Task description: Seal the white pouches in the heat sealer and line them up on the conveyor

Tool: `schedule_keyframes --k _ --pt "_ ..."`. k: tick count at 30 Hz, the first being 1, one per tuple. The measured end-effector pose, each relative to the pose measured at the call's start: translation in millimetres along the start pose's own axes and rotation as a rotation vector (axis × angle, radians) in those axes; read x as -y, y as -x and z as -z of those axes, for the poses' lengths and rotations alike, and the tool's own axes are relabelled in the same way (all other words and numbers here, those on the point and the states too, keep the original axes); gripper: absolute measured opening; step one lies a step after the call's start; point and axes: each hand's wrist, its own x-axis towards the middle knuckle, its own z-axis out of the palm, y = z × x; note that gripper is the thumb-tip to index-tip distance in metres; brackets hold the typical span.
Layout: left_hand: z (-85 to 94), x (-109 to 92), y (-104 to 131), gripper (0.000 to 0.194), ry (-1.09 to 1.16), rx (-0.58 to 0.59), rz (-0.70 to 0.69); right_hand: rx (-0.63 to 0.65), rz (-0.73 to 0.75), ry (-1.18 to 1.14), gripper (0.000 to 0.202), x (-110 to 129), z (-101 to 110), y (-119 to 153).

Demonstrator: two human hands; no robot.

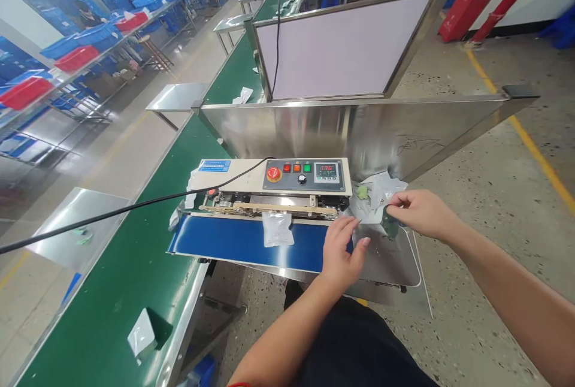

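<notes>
My left hand [342,255] is at the right end of the sealing machine's blue belt [220,237], thumb and fingers apart, holding nothing that I can see. My right hand [417,212] pinches a small dark green, film-like piece [392,225] beside a heap of silvery pouches [381,188]. A light green scrap [363,193] lies on the heap. One white pouch [277,230] hangs from the band sealer [242,178], its top edge in the sealing slot and its body over the blue belt.
A green conveyor [112,291] runs along the left, with a loose white pouch [142,334] on it. Behind the sealer stands a steel panel [278,132]. A black cable [135,206] crosses in front of the machine. A metal tray [390,264] sits at its right end.
</notes>
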Motion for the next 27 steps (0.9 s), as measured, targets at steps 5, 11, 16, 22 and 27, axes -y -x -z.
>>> schedule_keyframes --k 5,11,16,22,27 --pt "-25.4 -10 -9 0.035 0.164 0.122 0.108 0.117 -0.018 -0.524 0.057 -11 -11 54" --pt "-23.4 4 12 0.053 0.150 0.144 0.494 -0.138 -0.003 -0.551 0.061 -53 -77 88" --pt "-20.0 41 0 0.057 0.250 0.187 0.784 -0.357 -0.159 -0.491 0.044 -57 -110 71" --pt "-10.1 70 -17 0.056 0.426 0.093 1.022 -0.221 -0.266 -0.591 0.038 -39 -123 40" --pt "17.8 73 -14 0.059 0.453 -0.017 0.955 -0.147 -0.211 -0.552 0.041 -11 -143 31"
